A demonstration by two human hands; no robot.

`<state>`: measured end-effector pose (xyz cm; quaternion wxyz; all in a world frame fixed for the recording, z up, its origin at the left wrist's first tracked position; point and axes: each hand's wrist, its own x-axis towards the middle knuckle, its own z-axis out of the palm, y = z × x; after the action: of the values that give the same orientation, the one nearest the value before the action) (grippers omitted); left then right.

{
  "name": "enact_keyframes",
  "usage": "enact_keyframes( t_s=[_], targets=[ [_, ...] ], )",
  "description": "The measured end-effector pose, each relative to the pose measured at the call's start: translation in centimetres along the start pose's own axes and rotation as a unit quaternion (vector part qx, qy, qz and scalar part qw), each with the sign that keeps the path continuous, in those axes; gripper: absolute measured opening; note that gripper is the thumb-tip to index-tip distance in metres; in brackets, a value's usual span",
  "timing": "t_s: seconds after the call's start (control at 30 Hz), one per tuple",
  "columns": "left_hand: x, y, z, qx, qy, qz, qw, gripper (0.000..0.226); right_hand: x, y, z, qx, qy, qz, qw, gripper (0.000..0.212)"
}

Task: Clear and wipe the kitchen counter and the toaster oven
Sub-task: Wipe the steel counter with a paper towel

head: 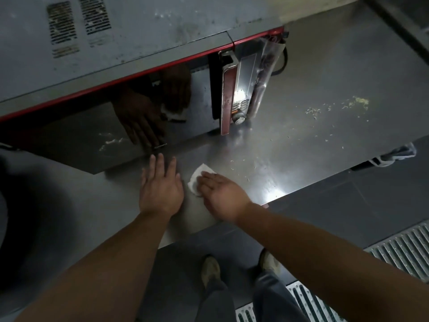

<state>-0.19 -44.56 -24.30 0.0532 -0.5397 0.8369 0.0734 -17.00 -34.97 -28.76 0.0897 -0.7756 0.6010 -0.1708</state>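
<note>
On our steel desk (325, 73) before the toaster oven (139, 43), our left hand (160, 189) flat and empty, our right hand (220, 194) pressing a white paper towel (197, 176), crumbs (336, 106) beyond.

Head-worn view, steeply downward, close over the counter (325, 135).
</note>
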Motion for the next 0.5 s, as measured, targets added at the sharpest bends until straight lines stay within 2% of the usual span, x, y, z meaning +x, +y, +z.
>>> enact_keyframes(
  t_s=[0.1,0.2,0.37,0.43,0.5],
  targets=[
    [0.1,-0.9,0.3,0.001,-0.011,-0.011,1.000,0.057,-1.2,3.1,-1.4,-0.012,0.037,0.032,0.999,0.046],
    [-0.3,-0.8,0.6,-0.001,-0.028,-0.021,0.999,0.057,-2.8,7.3,-3.5,-0.031,0.069,0.095,0.993,0.036],
    [-0.7,0.2,1.2,-0.006,-0.050,-0.006,0.999,0.060,-3.5,10.8,-7.8,-0.053,0.105,0.268,0.956,0.021],
    [-0.6,0.5,1.5,-0.005,-0.061,-0.008,0.998,0.063,-2.7,10.3,-8.4,-0.053,0.143,0.271,0.950,0.022],
    [-0.6,0.6,1.9,-0.009,-0.069,-0.008,0.998,0.065,-1.7,8.3,-7.6,-0.043,0.164,0.214,0.962,0.019]
  ],
)
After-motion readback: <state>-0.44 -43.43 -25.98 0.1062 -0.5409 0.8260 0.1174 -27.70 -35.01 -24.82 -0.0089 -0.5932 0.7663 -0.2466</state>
